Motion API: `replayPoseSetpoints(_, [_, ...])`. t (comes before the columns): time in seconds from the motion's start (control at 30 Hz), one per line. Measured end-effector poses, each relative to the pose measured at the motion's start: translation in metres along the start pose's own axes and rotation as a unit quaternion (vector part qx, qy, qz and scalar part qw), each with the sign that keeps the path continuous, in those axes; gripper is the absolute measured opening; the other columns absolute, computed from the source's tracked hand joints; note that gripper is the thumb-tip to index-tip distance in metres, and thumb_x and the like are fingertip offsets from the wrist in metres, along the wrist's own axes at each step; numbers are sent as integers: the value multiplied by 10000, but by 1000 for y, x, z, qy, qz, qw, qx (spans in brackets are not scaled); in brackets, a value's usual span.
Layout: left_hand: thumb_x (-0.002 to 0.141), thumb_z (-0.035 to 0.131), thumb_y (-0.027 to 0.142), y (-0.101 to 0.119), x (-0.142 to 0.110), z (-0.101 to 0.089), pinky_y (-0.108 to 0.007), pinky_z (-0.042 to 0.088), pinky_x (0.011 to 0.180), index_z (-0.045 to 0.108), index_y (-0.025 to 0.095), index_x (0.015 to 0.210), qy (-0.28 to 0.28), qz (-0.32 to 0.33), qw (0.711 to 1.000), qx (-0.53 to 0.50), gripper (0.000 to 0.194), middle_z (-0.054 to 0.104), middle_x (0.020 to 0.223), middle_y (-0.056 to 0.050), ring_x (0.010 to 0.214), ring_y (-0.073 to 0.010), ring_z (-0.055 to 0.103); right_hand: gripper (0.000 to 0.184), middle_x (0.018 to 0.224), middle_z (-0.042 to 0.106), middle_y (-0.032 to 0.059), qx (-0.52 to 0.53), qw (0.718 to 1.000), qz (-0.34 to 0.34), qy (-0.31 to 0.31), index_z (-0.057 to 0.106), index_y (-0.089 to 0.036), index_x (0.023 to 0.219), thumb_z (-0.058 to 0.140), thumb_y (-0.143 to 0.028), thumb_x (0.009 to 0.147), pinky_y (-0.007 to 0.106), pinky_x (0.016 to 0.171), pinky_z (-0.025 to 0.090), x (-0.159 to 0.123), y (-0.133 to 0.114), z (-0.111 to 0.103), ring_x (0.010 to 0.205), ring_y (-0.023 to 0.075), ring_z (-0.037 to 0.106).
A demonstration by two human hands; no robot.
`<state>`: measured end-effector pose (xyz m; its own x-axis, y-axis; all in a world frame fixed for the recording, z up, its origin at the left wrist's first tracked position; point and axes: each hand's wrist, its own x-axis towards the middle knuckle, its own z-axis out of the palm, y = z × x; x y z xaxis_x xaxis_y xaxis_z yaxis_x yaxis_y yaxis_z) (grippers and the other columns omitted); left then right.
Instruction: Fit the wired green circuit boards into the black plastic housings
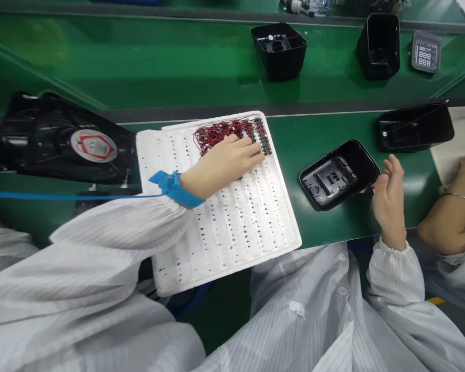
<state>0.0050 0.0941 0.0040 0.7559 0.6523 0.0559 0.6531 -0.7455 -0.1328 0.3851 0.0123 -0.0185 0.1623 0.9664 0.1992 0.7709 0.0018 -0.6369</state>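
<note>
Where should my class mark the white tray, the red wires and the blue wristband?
White tray [220,237]: head view, on a bare part of its upper face.
Red wires [219,135]: head view, on the middle of the visible bunch.
Blue wristband [180,190]: head view, on the band itself.

The tray [232,232] is white and flat, dotted with rows of small dark marks, and sits slightly turned, its near part jutting past the edge of the green surface [284,137]. Dark red wires [220,135] lie tangled in a heap at its far right part, small green pieces among them. The housing [358,160] is black, an open shell lying hollow side up, well apart from the tray, slanted, with moulded ribs inside and a round grille toward its left end.
</note>
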Motion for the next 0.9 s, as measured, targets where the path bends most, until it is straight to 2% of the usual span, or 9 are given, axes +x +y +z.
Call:
replayPoseSetpoints(0.13, [979,365,22,-7,15,-12,-361,470,807,627,213,894,-49,84,992,75,335,652,926,-59,939,-225,569,606,1577,397,144,-26,999,-17,36,292,-286,1584,296,-581,1054,630,1126,377,-4,4,-3,1446,329,401])
replayPoseSetpoints(0.27, [981,279,30,-12,20,-36,-393,477,936,590,202,863,-40,73,996,13,374,597,880,-54,982,-216,551,581,1543,453,134,-45,997,-13,67,363,-293,1548,375,-573,1039,627,1086,407,-8,-2,-9,1425,342,414])
replayPoseSetpoints(0.37, [1023,254,121,-17,14,-63,-476,452,959,566,192,836,24,5,999,-33,371,542,834,-50,965,-235,543,485,1494,518,119,-48,994,-37,95,473,-308,1470,419,-525,1040,616,1097,397,-14,-16,-14,1415,337,447])
replayPoseSetpoints(0.43, [1054,358,268,-11,10,-78,-448,461,893,567,209,859,99,-33,991,-86,292,549,823,-37,907,-230,542,403,1448,564,106,-27,992,-60,104,568,-302,1374,427,-487,1045,597,1126,380,-19,-30,-17,1394,321,482])
replayPoseSetpoints(0.5, [1035,494,355,9,9,-86,-370,472,784,569,239,910,171,-37,970,-167,187,593,840,-19,854,-210,553,350,1406,601,90,36,992,-95,71,629,-295,1292,439,-458,1047,567,1145,384,-26,-48,-15,1364,298,519])
replayPoseSetpoints(0.57, [1024,544,316,44,14,-83,-326,481,718,557,258,941,226,-16,941,-253,102,629,857,1,821,-183,581,349,1389,618,78,141,981,-130,-24,646,-298,1275,457,-475,1040,522,1135,424,-34,-65,-7,1337,278,546])
replayPoseSetpoints(0.67, [1019,513,198,107,28,-64,-291,503,663,533,239,981,243,-34,893,-377,59,643,874,2,767,-146,607,428,1347,645,78,320,931,-88,-151,638,-315,1299,492,-586,1002,434,1032,531,-45,-84,13,1229,252,618])
replayPoseSetpoints(0.77, [1026,432,163,148,41,-42,-302,519,666,535,219,1030,286,-23,876,-388,117,676,921,-33,827,-160,640,439,1149,717,65,442,889,46,-110,691,-310,1162,577,-664,928,386,903,589,-50,-88,33,1022,228,689])
replayPoseSetpoints(0.9, [990,405,78,153,49,-31,-308,538,700,525,206,1155,304,17,885,-353,241,694,981,-48,858,-165,655,515,946,723,35,515,845,130,-56,714,-315,1083,780,-692,738,390,879,600,-50,-81,43,883,218,697])
